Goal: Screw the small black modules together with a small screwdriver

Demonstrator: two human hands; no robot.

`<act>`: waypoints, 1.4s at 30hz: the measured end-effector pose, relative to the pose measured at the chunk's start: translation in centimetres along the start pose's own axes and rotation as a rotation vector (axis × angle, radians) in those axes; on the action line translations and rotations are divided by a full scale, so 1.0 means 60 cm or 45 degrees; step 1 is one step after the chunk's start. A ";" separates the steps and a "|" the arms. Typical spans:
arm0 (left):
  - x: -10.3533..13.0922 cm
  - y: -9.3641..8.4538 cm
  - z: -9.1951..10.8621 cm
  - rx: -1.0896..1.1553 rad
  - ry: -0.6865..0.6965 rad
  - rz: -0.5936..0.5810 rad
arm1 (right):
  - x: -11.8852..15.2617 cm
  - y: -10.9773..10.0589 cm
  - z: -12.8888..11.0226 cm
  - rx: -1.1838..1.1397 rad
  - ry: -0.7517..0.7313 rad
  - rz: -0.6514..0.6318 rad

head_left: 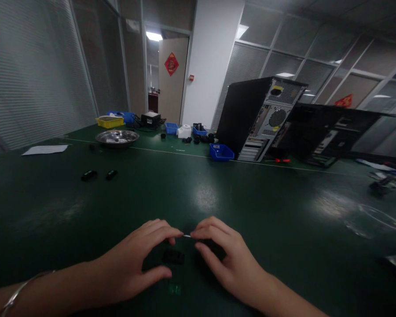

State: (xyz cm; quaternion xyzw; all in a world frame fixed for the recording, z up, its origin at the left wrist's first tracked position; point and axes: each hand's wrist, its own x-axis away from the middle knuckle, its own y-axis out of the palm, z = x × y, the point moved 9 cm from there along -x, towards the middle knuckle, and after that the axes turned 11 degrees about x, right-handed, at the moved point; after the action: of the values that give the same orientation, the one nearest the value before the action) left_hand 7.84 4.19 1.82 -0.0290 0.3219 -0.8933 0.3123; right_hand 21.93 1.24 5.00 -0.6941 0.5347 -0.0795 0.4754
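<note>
My left hand (148, 251) reaches in from the left, its thumb spread well away from its fingers. My right hand (222, 255) faces it, with a small gap between thumb and forefinger. Between the two forefingers' tips lies a short, thin whitish piece (187, 236), apparently touched from both ends; its kind is too small to tell. A small black rectangular part (173, 256) rests on the green table (251, 198), between the hands. Closer to me is a small clear-green piece (174, 289), near my left thumb.
Two small black parts, one left (89, 175) and one right (111, 174), lie farther off. Beyond them stand a metal dish (117, 143), a blue bin (221, 152) and a black computer tower (247, 114). A clear round container (379, 218) sits at right.
</note>
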 end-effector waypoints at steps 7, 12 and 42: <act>0.002 0.000 0.005 -0.026 0.077 0.002 | 0.001 0.011 0.019 0.234 0.093 -0.087; 0.001 0.002 0.005 -0.068 0.091 -0.002 | 0.000 0.017 -0.001 0.409 0.010 -0.166; 0.005 0.009 0.031 0.010 0.110 -0.158 | 0.004 0.026 -0.029 -0.149 0.088 -0.114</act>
State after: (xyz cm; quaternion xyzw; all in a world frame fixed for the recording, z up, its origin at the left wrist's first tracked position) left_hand 8.37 2.68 2.96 -0.0092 0.3290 -0.9127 0.2422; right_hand 19.90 0.06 4.68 -0.7408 0.5231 -0.0932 0.4111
